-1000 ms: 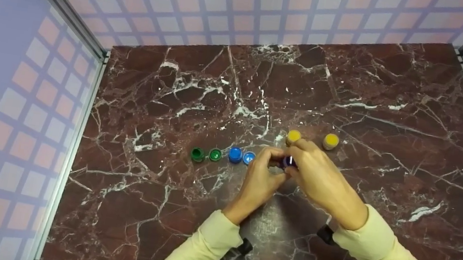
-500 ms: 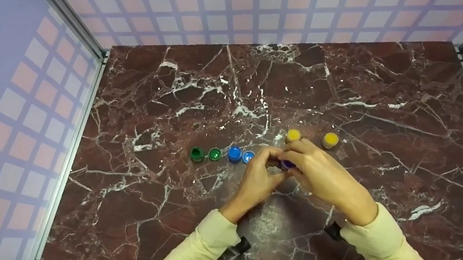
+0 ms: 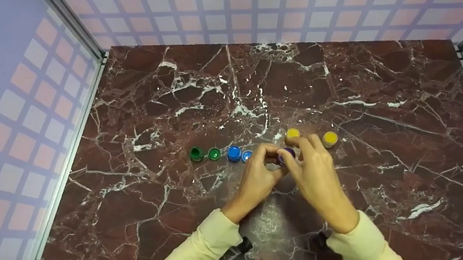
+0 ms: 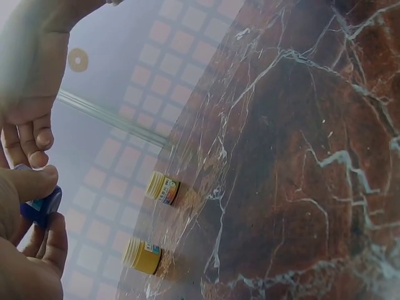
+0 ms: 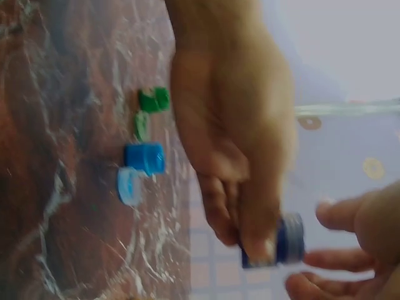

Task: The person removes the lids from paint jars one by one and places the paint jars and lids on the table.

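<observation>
My left hand [image 3: 258, 171] pinches a small dark blue-purple paint jar [image 3: 287, 153] between thumb and fingers, above the marble table. In the left wrist view the jar [image 4: 45, 206] is tilted, partly covered by the thumb. My right hand [image 3: 318, 171] is at the jar's right, fingers loosely bent and spread. The right wrist view shows that hand's fingers [image 5: 337, 259] right at the ridged lid end of the jar [image 5: 290, 239], with a gap between thumb and lid.
Two yellow-capped paint jars [image 3: 292, 133] [image 3: 330, 139] stand just beyond my hands. To the left sit an uncapped green jar [image 3: 196, 153], its green lid [image 3: 214, 154], a blue jar [image 3: 234, 153] and its blue lid [image 3: 247, 156]. Tiled-pattern walls [image 3: 267, 19] enclose the table.
My right hand's fingers have loosened and spread away from the jar's top, showing more of it. The left hand keeps its grip in nearly the same place.
</observation>
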A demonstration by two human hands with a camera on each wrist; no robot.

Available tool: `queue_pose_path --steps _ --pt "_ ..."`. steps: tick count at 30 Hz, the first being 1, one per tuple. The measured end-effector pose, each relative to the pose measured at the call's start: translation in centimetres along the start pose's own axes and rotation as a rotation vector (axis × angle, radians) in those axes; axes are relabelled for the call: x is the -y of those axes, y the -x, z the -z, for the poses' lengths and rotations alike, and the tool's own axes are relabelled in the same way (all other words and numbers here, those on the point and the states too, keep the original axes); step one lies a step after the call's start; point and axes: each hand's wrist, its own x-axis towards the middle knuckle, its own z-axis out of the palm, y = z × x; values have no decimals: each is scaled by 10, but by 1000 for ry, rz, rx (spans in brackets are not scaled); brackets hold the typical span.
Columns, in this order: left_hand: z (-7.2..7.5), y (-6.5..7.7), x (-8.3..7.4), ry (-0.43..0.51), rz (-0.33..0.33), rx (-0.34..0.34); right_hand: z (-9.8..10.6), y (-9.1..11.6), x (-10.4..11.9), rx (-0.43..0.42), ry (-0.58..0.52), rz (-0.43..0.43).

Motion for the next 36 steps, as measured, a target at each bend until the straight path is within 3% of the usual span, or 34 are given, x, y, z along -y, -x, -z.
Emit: queue_pose_path --steps 5,13,25,36 --pt "-2 1 1 -34 -41 -15 -12 6 4 -76 89 12" --pt "-2 0 -1 -39 -31 -14 -16 7 6 -45 83 12" --pt "5 -1 0 -12 -5 24 1 -2 -5 169 114 266" --pt "8 -1 1 43 26 75 14 -7 -4 304 125 318"
